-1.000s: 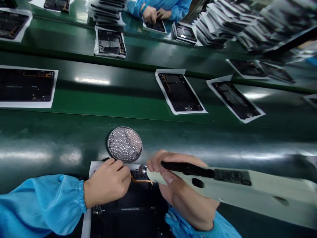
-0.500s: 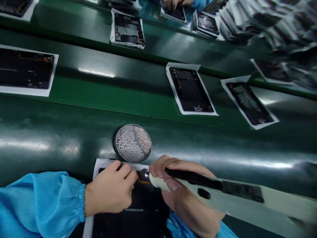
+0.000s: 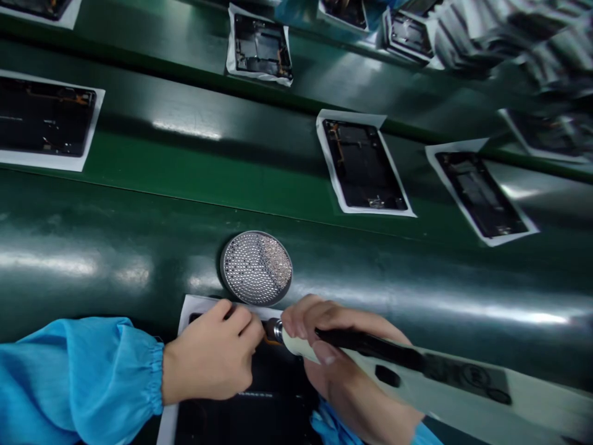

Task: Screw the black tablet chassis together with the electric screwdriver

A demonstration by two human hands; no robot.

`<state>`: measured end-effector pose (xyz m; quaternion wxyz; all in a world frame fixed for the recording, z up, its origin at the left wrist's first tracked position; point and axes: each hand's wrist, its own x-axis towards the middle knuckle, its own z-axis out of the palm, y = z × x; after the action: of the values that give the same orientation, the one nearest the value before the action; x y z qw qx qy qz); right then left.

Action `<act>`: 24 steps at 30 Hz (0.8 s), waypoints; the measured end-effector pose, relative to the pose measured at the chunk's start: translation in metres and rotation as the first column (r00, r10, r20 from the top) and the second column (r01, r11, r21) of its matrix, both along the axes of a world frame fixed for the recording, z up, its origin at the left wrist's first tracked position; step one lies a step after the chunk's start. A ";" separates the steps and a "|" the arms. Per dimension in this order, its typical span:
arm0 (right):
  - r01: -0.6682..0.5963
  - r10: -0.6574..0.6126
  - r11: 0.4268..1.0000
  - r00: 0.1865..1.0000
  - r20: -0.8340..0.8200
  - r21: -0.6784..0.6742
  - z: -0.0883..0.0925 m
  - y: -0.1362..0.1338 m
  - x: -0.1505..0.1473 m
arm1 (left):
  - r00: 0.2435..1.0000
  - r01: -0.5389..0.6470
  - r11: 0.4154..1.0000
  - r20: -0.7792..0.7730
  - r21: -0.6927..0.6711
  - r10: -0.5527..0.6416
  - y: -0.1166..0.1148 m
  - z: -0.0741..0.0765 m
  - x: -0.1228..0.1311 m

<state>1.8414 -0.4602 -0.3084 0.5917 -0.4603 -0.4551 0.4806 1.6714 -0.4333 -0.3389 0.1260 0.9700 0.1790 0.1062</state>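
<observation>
My right hand (image 3: 343, 352) is wrapped round a pale electric screwdriver (image 3: 445, 380) with a black lever, held slanting. Its metal tip end points left at the upper edge of a dark tablet-like device (image 3: 250, 414), which lies on a white sheet (image 3: 197, 304) in front of me. My left hand (image 3: 215, 355) rests over the device's upper left part, fingers curled and pressed together close to the tip. What those fingers pinch, if anything, is hidden. Just beyond both hands sits a round perforated dish (image 3: 254, 266), with many tiny screws gathered on its right side.
Similar open devices lie on white sheets across the green bench: one at the left (image 3: 46, 123), one right of centre (image 3: 364, 164), one farther right (image 3: 479, 191). More lie on the far strip (image 3: 262, 46), near a stack of white-wrapped pieces (image 3: 504, 37) at top right.
The view has shifted slightly, so most things sit a little farther right. Both hands and the screwdriver keep nearly the same place on the device. The co-worker's hand at the top no longer shows clearly.
</observation>
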 end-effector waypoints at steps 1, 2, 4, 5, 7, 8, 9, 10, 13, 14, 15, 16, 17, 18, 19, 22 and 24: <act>-0.008 0.008 1.000 1.000 -0.001 0.000 -0.002 -0.001 -0.001 | 1.000 0.002 1.000 -0.002 -0.001 -0.002 0.000 0.000 0.000; -0.016 0.016 1.000 1.000 -0.002 0.002 -0.003 -0.003 -0.001 | 1.000 0.006 1.000 -0.003 0.000 -0.006 0.000 0.000 0.000; -0.024 0.024 1.000 1.000 -0.009 0.008 -0.006 -0.006 -0.002 | 1.000 0.014 1.000 0.001 0.003 -0.014 0.000 0.000 -0.001; -0.022 0.022 1.000 1.000 -0.015 0.007 -0.006 -0.007 -0.001 | 1.000 0.016 1.000 0.008 0.007 -0.016 -0.001 0.000 -0.001; -0.014 0.014 1.000 1.000 -0.017 0.009 -0.003 -0.007 0.003 | 1.000 0.006 1.000 0.030 0.020 -0.007 -0.001 0.001 -0.001; -0.006 0.006 1.000 1.000 -0.012 0.004 0.000 -0.007 0.006 | 0.999 0.001 1.000 0.039 0.030 -0.002 -0.001 0.001 -0.002; 0.012 -0.012 1.000 1.000 -0.007 -0.004 0.004 -0.005 0.010 | 0.999 -0.002 0.999 0.045 0.047 0.000 -0.001 0.002 -0.002; 0.039 -0.039 0.999 0.999 -0.002 -0.013 0.008 -0.003 0.014 | 0.999 -0.003 0.998 0.045 0.065 0.000 -0.001 0.002 -0.003; 0.190 -0.190 0.981 0.982 -0.013 0.045 0.015 0.010 0.023 | 1.000 0.014 0.994 0.025 0.105 -0.017 0.000 0.006 -0.005; 0.244 -0.243 0.966 0.970 -0.026 0.083 0.014 0.015 0.024 | 1.000 0.017 0.994 0.022 0.107 -0.020 0.001 0.007 -0.006; 0.284 -0.281 0.952 0.959 -0.041 0.111 0.011 0.020 0.024 | 1.000 0.018 0.994 0.022 0.106 -0.021 0.002 0.008 -0.006; 0.311 -0.307 0.943 0.950 -0.054 0.121 0.007 0.025 0.024 | 0.999 0.020 0.994 0.025 0.106 -0.023 0.002 0.009 -0.006; 0.327 -0.321 0.938 0.945 -0.067 0.116 0.003 0.028 0.022 | 0.999 0.021 0.994 0.026 0.106 -0.024 0.003 0.009 -0.006; 0.327 -0.320 0.940 0.944 -0.077 0.101 -0.002 0.031 0.021 | 0.999 0.022 0.994 0.024 0.107 -0.025 0.004 0.010 -0.006; 0.324 -0.317 0.942 0.945 -0.087 0.092 -0.006 0.033 0.019 | 1.000 0.024 0.994 0.018 0.105 -0.026 0.004 0.010 -0.005; 0.315 -0.305 0.944 0.947 -0.104 0.095 -0.013 0.035 0.016 | 1.000 0.023 0.997 0.000 0.080 -0.023 0.003 0.009 -0.003; 0.316 -0.307 0.944 0.947 -0.097 0.097 -0.014 0.035 0.016 | 1.000 0.006 0.998 0.006 0.065 -0.006 0.002 0.007 -0.002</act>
<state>1.8569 -0.4248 -0.3226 0.7028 -0.4731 -0.3783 0.3730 1.6695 -0.4313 -0.3320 0.0953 0.9737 0.1723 0.1144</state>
